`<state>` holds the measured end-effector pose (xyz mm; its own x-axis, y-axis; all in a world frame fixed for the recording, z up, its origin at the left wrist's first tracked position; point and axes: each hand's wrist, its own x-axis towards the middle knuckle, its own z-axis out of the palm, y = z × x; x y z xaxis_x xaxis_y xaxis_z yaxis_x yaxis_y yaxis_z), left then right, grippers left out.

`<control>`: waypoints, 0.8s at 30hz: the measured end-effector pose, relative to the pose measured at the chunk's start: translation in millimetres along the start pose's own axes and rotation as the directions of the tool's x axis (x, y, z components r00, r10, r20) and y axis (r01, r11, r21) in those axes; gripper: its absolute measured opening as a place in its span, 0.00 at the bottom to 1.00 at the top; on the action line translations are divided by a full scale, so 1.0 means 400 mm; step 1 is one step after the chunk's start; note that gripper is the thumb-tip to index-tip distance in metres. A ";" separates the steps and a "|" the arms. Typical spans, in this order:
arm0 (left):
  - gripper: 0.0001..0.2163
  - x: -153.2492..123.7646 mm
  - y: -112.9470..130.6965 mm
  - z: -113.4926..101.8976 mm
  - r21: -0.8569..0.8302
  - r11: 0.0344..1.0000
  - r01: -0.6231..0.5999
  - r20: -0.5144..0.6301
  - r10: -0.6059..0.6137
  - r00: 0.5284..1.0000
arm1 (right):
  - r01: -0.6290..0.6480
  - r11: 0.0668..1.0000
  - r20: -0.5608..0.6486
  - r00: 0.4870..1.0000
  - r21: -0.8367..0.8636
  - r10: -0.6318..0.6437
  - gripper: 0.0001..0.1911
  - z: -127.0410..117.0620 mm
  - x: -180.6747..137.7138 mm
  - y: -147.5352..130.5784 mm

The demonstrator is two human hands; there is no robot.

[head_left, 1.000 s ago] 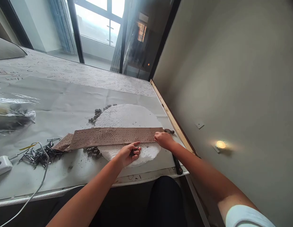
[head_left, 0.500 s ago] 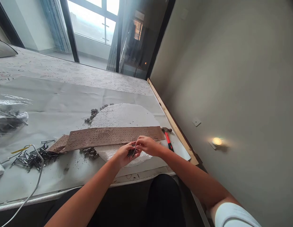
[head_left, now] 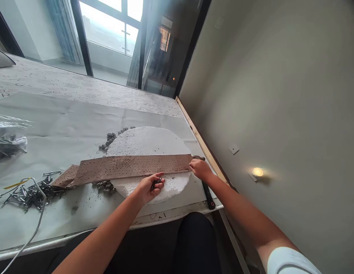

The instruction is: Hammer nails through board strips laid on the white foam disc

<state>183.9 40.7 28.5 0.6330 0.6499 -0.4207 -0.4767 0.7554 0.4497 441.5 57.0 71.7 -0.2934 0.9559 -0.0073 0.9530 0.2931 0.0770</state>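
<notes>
My left hand [head_left: 150, 187], palm up with curled fingers, holds a small bunch of dark metal nails [head_left: 156, 182] just below the near edge of a brown perforated strip [head_left: 131, 166]. The strip lies across a white foam disc [head_left: 148, 140]. At the strip's right end my right hand [head_left: 200, 169] is closed in a pinch close to its surface; whatever is between the fingertips is too small to make out. Partly hidden behind that hand lies a hammer [head_left: 208, 196], its black handle end showing toward the near edge.
A pile of loose nails [head_left: 28, 194] lies at left, with a white cable [head_left: 41, 213] looping over it. Grey crumbs [head_left: 107, 140] surround the foam's left side. A clear plastic bag [head_left: 8, 142] stands far left. A wooden rail [head_left: 200, 139] and wall bound the right.
My right hand has left the nails in my left hand and moved right to the strip's right end, now covering part of the hammer. My left hand stays near its place, still holding nails.
</notes>
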 end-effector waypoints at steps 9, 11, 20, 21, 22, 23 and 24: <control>0.23 -0.009 -0.002 0.011 -0.003 1.000 -0.019 -0.024 0.019 1.000 | 0.096 0.972 0.091 0.993 -0.213 -0.078 0.15 0.051 -0.005 0.000; 0.23 -0.012 -0.002 0.018 -0.003 1.000 -0.027 -0.043 0.027 0.999 | 0.121 0.963 0.113 0.989 -0.240 -0.096 0.14 0.051 -0.002 0.001; 0.21 -0.019 -0.001 0.022 0.009 1.000 -0.020 -0.081 0.021 0.997 | 0.214 0.928 0.194 0.968 -0.304 -0.160 0.12 0.031 0.013 -0.011; 0.21 -0.018 -0.001 0.019 0.009 1.000 -0.021 -0.080 0.022 0.997 | 0.217 0.927 0.196 0.967 -0.306 -0.161 0.12 0.029 0.014 -0.013; 0.21 -0.018 -0.002 0.017 0.010 1.000 -0.025 -0.082 0.026 0.996 | 0.217 0.926 0.197 0.967 -0.308 -0.161 0.12 0.026 0.014 -0.015; 0.21 -0.017 -0.002 0.016 0.011 1.000 -0.027 -0.083 0.028 0.996 | 0.218 0.926 0.199 0.967 -0.309 -0.161 0.12 0.024 0.014 -0.016; 0.21 -0.017 -0.003 0.015 0.012 1.000 -0.027 -0.083 0.028 0.996 | 0.217 0.926 0.201 0.966 -0.309 -0.159 0.12 0.023 0.015 -0.018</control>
<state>183.8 35.0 35.5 0.5663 0.6757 -0.4720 -0.4865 0.7363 0.4704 433.8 60.6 62.1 -0.4202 0.8803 -0.2202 0.7951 0.4741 0.3781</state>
